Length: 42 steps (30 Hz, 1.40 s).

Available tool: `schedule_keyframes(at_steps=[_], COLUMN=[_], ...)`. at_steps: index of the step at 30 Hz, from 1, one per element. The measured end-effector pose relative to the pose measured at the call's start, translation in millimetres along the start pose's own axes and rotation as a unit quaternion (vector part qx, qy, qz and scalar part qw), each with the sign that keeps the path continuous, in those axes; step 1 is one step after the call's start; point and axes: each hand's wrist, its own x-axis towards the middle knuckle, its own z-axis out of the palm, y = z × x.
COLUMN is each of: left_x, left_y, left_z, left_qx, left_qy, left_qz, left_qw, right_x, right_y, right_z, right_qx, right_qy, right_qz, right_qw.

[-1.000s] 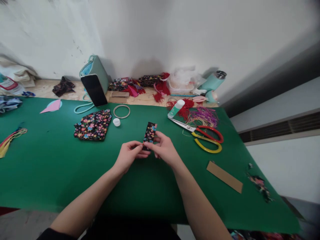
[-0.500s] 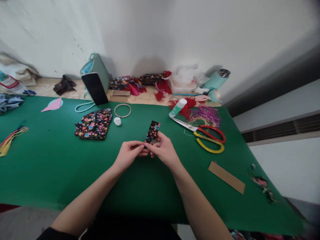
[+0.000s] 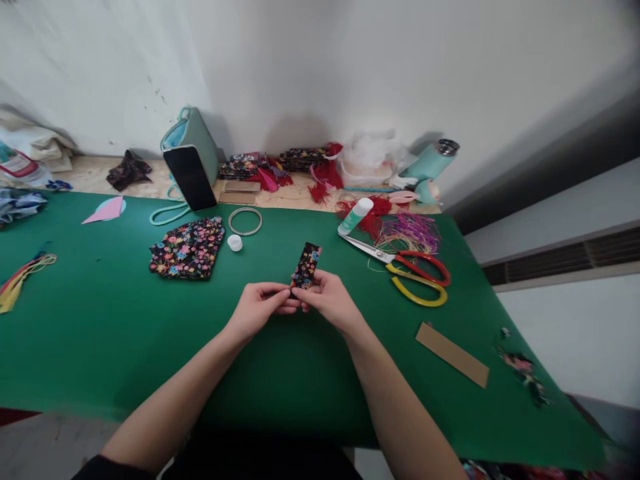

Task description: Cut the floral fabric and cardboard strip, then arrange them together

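A narrow floral fabric strip (image 3: 307, 261), black with small coloured flowers, is held above the table in both hands. My left hand (image 3: 261, 305) pinches its near end between thumb and fingers. From the right side my right hand (image 3: 326, 299) grips the same strip, thumb on top near that end and fingers behind. The two thumbs almost meet; the near edge under them is partly hidden. Left of the hands lies a stack of floral fabric pieces (image 3: 188, 249), with a white cap (image 3: 235, 243) and a ring (image 3: 245, 221) beside it.
Right of the hands lie open scissors (image 3: 395, 260), a glue stick (image 3: 356, 216), purple threads (image 3: 413, 233) and a cardboard strip (image 3: 453, 355). A phone (image 3: 191, 179) leans on a mint pouch (image 3: 203, 140) at the back. A flask (image 3: 433, 160) lies tilted by the wall. The green table (image 3: 150, 347) ends near my body.
The fabric strip has tilted and shifted very slightly to the right in my fingers. Both hands keep nearly the same place and grip.
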Motion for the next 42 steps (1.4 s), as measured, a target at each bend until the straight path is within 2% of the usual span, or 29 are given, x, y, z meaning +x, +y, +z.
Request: schedule_keyframes(at_steps=[7, 12, 18, 24, 30, 37, 42], left_x=[-5.0, -13.4, -17.9, -19.3, -17.9, -17.0, -16.8], left_y=[5.6, 14.4, 19.1, 15.4, 12.3, 12.7, 12.7], left_z=[2.9, 3.4, 3.5, 4.2, 3.0, 0.9, -0.6], left_qx=[0.013, 0.016, 0.060, 0.087, 0.107, 0.181, 0.203], left_qy=[-0.005, -0.008, 0.013, 0.031, 0.030, 0.010, 0.007], left_qz=[0.035, 0.085, 0.150, 0.176, 0.189, 0.214, 0.201], left_qw=[0.999, 0.996, 0.987, 0.980, 0.976, 0.960, 0.958], right_x=[-4.5, -13.8, -22.8, -28.2, -31.1, -29.1, -28.7], right_y=[-5.8, -13.1, -19.4, -20.6, -21.1, -21.3, -19.9], right_z=[3.9, 1.6, 3.1, 5.8, 7.5, 7.5, 8.2], right_qx=[0.025, 0.046, 0.021, -0.045, -0.080, -0.104, -0.116], right_qy=[0.010, -0.025, -0.008, 0.016, 0.011, 0.011, 0.007], right_qz=[-0.001, -0.025, -0.058, -0.087, -0.127, -0.132, -0.137], right_qw=[1.000, 0.998, 0.998, 0.995, 0.989, 0.986, 0.984])
